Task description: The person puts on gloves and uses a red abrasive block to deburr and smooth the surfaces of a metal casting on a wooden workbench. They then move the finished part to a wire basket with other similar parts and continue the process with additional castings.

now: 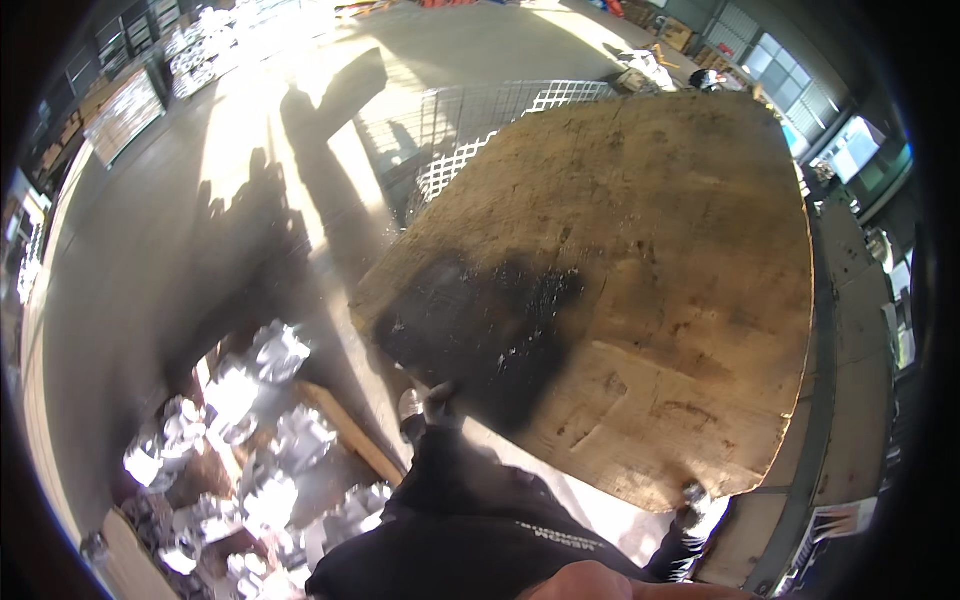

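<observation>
Sunlit concrete floor (pixel 150 250) lies under a large worn plywood sheet (pixel 640 280), held up flat ahead of the person — stiff, probably heavy and awkward, rough with a dark stained patch. Gloved left hand (pixel 425 405) and right hand (pixel 692 500) each clamp its near edge, well apart — a sound hold; shiny metal castings (pixel 250 440) are piled lower left, wire mesh panel (pixel 470 125) beyond.

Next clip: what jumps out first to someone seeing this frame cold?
A big worn wooden board with a dark stain fills the centre and right, gripped at its near edge by the gloved left hand and right hand. At lower left lies a heap of shiny metal parts; a white wire mesh panel stands behind the board.
</observation>
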The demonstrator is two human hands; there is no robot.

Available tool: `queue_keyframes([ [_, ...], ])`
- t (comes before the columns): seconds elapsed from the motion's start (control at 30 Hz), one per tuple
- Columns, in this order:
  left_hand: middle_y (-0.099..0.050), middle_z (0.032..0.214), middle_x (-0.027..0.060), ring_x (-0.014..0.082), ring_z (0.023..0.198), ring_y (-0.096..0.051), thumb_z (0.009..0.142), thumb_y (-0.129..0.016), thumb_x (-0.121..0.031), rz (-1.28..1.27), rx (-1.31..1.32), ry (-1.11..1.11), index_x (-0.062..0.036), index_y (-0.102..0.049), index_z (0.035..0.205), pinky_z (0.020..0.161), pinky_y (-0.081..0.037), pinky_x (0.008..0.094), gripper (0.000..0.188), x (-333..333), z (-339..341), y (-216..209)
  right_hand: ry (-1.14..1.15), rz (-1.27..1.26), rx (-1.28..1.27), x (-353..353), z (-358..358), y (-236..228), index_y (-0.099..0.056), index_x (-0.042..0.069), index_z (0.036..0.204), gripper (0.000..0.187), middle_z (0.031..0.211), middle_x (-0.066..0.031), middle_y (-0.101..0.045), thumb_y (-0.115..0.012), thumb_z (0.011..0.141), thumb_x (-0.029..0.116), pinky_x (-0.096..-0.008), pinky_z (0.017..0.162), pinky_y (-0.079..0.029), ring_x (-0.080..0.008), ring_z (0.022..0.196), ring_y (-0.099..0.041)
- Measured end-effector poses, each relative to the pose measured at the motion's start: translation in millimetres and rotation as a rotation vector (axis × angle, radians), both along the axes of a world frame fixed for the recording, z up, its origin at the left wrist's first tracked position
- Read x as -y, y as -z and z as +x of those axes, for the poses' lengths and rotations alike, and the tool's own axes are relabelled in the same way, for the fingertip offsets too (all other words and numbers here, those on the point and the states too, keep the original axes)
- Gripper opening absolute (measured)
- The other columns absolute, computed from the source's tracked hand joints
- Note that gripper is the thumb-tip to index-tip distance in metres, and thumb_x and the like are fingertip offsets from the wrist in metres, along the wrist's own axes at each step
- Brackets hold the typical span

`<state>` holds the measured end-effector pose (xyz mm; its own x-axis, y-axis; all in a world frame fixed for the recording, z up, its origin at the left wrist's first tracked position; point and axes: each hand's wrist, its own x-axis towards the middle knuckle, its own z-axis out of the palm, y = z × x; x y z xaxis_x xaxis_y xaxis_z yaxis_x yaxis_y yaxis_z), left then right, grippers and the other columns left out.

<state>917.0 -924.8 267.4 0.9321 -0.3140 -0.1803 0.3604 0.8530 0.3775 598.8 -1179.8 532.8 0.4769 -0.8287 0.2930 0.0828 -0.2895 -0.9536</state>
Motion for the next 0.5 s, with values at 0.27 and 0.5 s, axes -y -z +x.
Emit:
queue_keyframes([
  [0.27, -0.072, 0.098, 0.0145, 0.0270, 0.093, -0.070, 0.084, -0.060, 0.002, -0.214, -0.094, -0.139, 0.0020, -0.070, 0.097, 0.086, -0.058, 0.0395, 0.016, -5, -89, 30, -0.130, -0.092, -0.146, 20, -34, -22, -0.047, -0.001, 0.137, 0.069, 0.104, -0.0047, -0.062, -0.076, 0.077, 0.017, -0.0319, 0.082, -0.051, -0.0153, 0.088, -0.060],
  [0.5, -0.072, 0.096, 0.0148, 0.0284, 0.089, -0.070, 0.083, -0.062, 0.000, -0.250, -0.160, -0.201, 0.0035, -0.071, 0.090, 0.086, -0.057, 0.0400, 0.011, -1, -117, 22, -0.169, -0.204, -0.357, 20, -36, -46, -0.051, -0.005, 0.132, 0.069, 0.117, -0.0112, -0.063, -0.079, 0.078, 0.027, -0.0385, 0.093, -0.049, -0.0236, 0.103, -0.061],
])
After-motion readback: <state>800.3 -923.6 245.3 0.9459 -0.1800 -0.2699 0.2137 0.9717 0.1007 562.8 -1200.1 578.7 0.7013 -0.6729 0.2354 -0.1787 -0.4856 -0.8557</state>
